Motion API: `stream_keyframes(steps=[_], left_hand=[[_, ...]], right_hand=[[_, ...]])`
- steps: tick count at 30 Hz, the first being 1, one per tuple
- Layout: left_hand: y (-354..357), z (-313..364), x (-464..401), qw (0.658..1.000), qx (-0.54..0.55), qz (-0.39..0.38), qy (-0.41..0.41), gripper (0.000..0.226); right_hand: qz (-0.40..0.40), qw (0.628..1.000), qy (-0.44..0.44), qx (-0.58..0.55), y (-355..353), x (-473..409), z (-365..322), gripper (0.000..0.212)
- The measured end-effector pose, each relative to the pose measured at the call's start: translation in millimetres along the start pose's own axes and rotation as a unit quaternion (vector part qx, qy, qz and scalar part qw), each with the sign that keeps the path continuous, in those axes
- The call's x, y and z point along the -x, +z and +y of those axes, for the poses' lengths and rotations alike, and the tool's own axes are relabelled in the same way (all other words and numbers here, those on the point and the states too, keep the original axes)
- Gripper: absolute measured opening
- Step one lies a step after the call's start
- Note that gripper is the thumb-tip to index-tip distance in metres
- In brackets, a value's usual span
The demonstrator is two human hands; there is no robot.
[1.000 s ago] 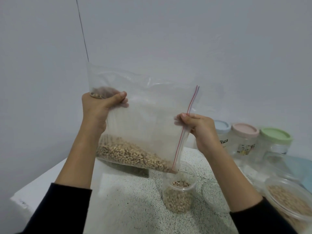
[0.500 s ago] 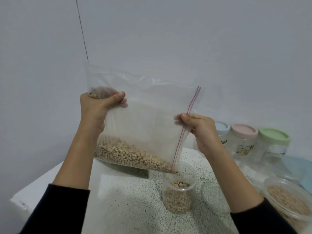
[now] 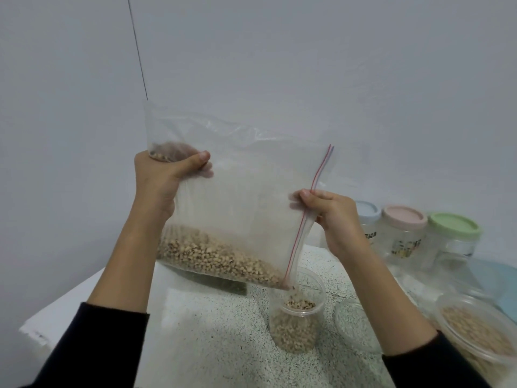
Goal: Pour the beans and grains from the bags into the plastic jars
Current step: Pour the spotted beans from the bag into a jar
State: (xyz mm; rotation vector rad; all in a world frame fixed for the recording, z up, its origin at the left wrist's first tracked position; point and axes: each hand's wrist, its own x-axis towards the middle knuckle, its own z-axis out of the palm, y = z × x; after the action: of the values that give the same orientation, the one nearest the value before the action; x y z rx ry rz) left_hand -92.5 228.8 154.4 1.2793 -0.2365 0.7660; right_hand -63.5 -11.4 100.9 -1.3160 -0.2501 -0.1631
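both hands hold a clear zip bag point(image 3: 237, 208) of beans tilted over an open plastic jar point(image 3: 297, 317) near the table's point(image 3: 212, 340) right edge. the left hand point(image 3: 165, 177) grips the bag's raised bottom corner; the right hand point(image 3: 333, 219) pinches its red zip edge, whose low corner hangs just above the jar's mouth.

One bag point(image 3: 237, 197), two hands point(image 3: 159, 177) point(image 3: 335, 217), five jars point(image 3: 296, 317) point(image 3: 369, 222) point(image 3: 404, 233) point(image 3: 453, 239) point(image 3: 481, 334).

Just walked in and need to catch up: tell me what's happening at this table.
A person is pouring beans from a clear zip bag into an open plastic jar on the speckled table. The left hand grips the bag's raised bottom corner; the right hand pinches the zip edge. The jar is partly filled.
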Motion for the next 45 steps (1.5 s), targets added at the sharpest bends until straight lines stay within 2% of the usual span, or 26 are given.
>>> stream_keyframes(steps=[45], left_hand=[[2, -4, 4, 1.0, -0.015, -0.014, -0.001, 0.013]], right_hand=[[-0.004, 0.999, 0.032, -0.021, -4, 3, 18, 0.012]])
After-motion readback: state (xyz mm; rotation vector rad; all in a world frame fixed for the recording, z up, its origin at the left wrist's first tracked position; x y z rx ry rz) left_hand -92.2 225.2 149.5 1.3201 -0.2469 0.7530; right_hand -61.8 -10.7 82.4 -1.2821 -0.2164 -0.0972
